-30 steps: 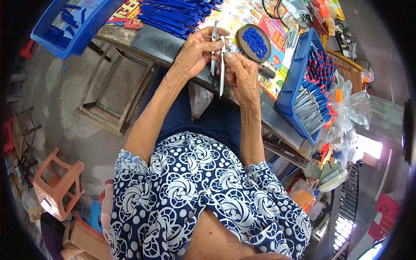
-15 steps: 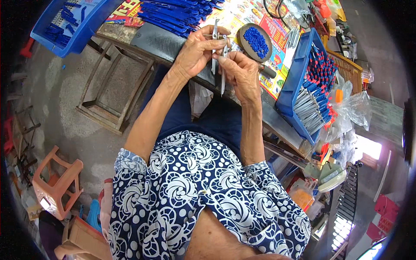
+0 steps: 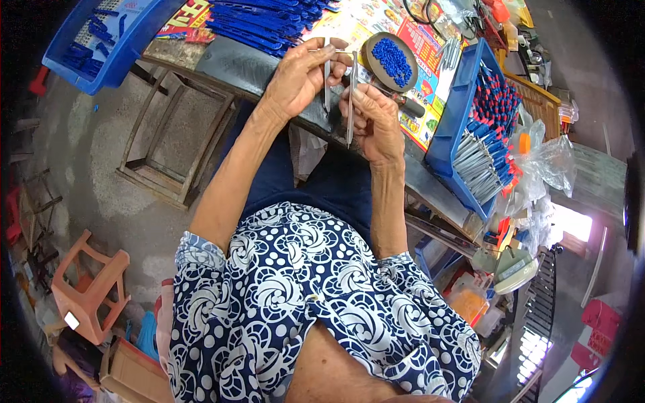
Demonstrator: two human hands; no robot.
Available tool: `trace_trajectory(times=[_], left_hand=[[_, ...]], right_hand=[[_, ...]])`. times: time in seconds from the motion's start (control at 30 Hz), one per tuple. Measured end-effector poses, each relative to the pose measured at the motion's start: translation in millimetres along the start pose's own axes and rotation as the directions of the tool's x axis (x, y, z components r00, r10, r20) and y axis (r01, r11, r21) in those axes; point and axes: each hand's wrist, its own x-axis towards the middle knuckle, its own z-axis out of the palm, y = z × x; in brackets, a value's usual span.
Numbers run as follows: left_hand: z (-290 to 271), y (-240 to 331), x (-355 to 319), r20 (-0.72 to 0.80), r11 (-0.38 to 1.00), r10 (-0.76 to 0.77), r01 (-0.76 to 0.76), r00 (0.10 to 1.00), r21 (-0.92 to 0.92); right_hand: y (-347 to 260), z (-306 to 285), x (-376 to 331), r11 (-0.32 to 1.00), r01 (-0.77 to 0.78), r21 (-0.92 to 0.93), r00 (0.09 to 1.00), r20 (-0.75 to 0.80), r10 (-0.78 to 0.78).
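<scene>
Over the table's near edge, my left hand (image 3: pixel 295 77) pinches a thin flat silver metal strip (image 3: pixel 327 84), which stands nearly upright. My right hand (image 3: pixel 378 124) grips another slim silver metal strip (image 3: pixel 351 101) between thumb and fingers. Both strips run side by side, a small gap apart. Between their upper ends a thin line like a pin or wire seems to cross, too fine to make out. A round brown dish (image 3: pixel 368 59) holding many small blue pieces (image 3: pixel 392 62) sits just beyond my right hand.
Long blue strips (image 3: pixel 262 23) lie piled behind my left hand. To the right stands a blue tray (image 3: pixel 449 138) of slender tools with red-and-blue ends. A blue crate (image 3: pixel 101 84) is at the far left, near a wooden stool frame (image 3: pixel 154 171). Printed paper (image 3: pixel 430 50) covers the table.
My hands have drawn slightly apart, and the two strips now stand further from each other. My left hand has shifted a little left. The view has moved slightly.
</scene>
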Motion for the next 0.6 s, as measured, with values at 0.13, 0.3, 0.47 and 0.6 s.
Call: trace_trajectory(times=[0.13,0.3,0.47,0.6], left_hand=[[-1.3,3.8,-2.3,0.006,0.998,-0.056,0.056,0.998,-0.021],[3.5,6.8,-8.3,0.038,0.988,-0.149,0.151,0.988,-0.043],[11.7,0.4,-12.9,0.003,0.985,-0.158,0.158,0.987,-0.075],[14.5,-2.2,-13.5,-0.02,0.982,-0.173,0.171,0.985,-0.078]], right_hand=[[-4.8,4.0,-2.8,0.995,0.084,-0.058,0.995,-0.055,-0.087],[-6.5,-2.2,-5.8,0.986,0.147,-0.077,0.983,-0.096,-0.154],[-5.5,-7.4,-7.1,0.972,0.18,-0.152,0.968,-0.149,-0.203],[-5.2,-9.3,-8.6,0.962,0.207,-0.179,0.957,-0.167,-0.237]])
